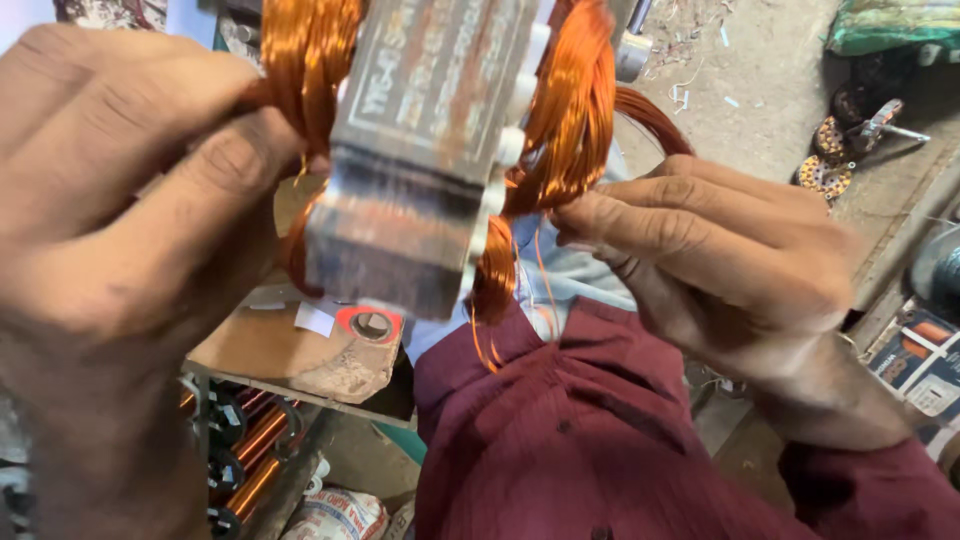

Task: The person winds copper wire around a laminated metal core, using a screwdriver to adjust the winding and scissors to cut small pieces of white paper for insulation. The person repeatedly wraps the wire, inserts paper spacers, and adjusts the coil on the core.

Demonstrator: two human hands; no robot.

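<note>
A metal motor stator core wound with bright copper wire coils fills the upper middle, held up close to the camera. My left hand grips its left side, thumb pressed against the coil there. My right hand pinches the copper wire at the core's right side, fingers closed on the strands. Loose wire ends hang down below the core. My maroon sleeve runs across the bottom.
A worn wooden board with a round hole lies below the core. Spools of copper wire sit at lower left. Wound stators rest on the dusty floor at upper right. Printed boxes lie at the right edge.
</note>
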